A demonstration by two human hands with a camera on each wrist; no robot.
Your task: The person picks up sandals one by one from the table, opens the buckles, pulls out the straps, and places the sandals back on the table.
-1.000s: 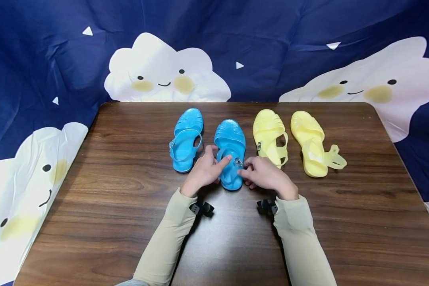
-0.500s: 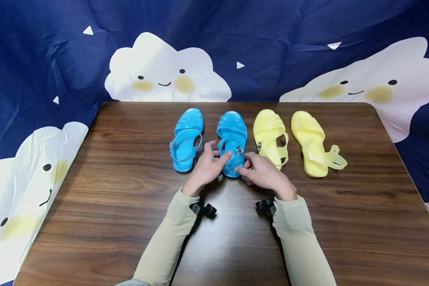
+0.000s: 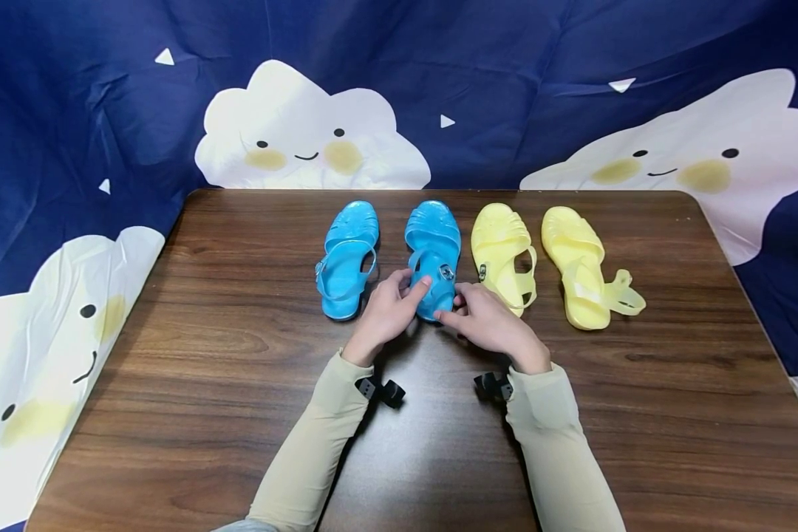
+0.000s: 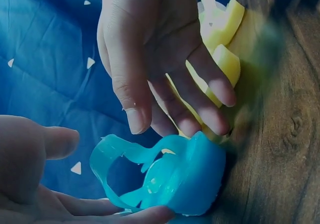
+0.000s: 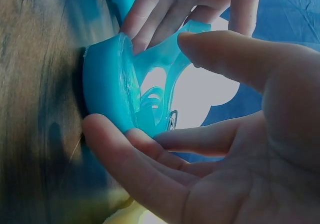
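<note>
Head view: at centre, the glossy blue plastic closed-toe sandal lies on the dark wood-grain table, its heel between the relaxed, ungripping fingers of your left hand and right hand. A silver buckle marks its strap. The matching blue plastic sandal lies left; at right lie the buckled yellow plastic sandal, just beside your right hand, and the splayed-strap yellow plastic sandal.

Left wrist view: at lower left, your extended fingers lie against the heel.

Right wrist view: at left, your straight fingers touch the heel, thumb raised.
</note>
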